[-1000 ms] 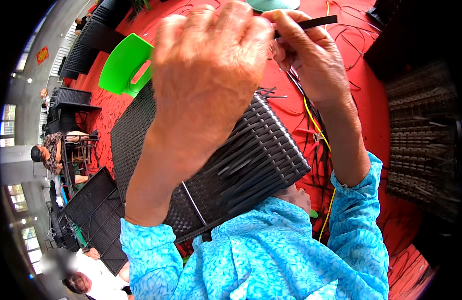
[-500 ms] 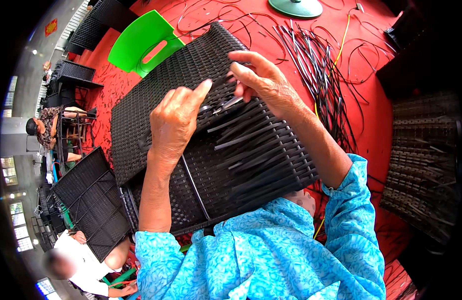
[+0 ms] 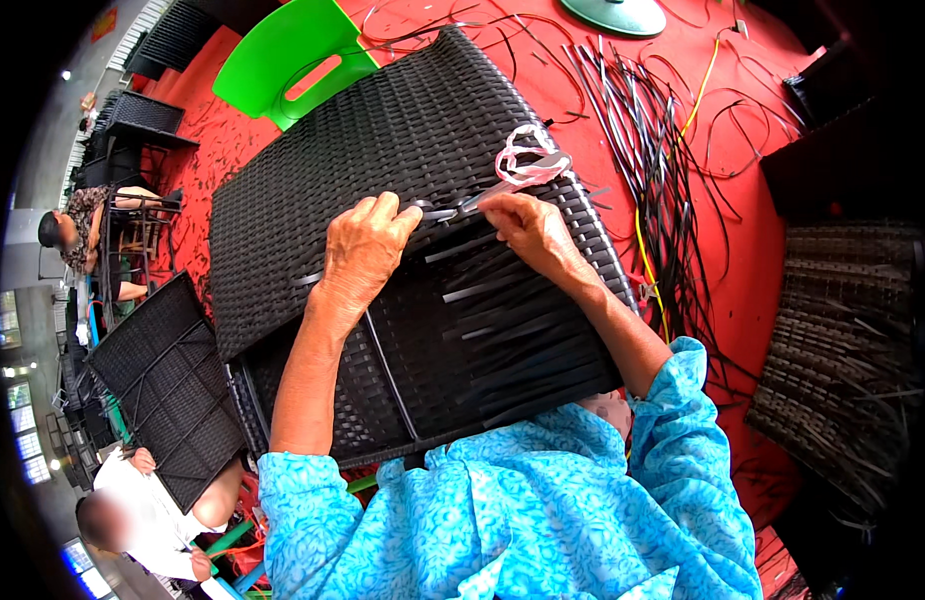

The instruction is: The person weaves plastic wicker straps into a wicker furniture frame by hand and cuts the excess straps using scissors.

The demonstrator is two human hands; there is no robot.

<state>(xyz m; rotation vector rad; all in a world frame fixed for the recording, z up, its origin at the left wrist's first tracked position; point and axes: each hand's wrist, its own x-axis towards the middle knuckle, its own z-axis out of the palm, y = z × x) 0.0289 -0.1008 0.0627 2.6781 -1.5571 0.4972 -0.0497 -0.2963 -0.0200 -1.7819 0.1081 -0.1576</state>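
A black woven rattan frame lies tilted across my lap, with loose black strip ends sticking out of its near face. My left hand rests on the frame's edge, fingers curled over a black strip. My right hand pinches the same strip's other end, right beside a metal tool wrapped with a pink cord loop. Both forearms come up from blue patterned sleeves.
Loose black strips and a yellow cord lie on the red floor to the right. A green plastic chair stands at the top left. Another woven panel leans at lower left beside a seated person. A brown woven piece sits at right.
My hands have come down from in front of the camera onto the frame. They now meet on one strip at its upper edge, close to the tool with the pink cord.
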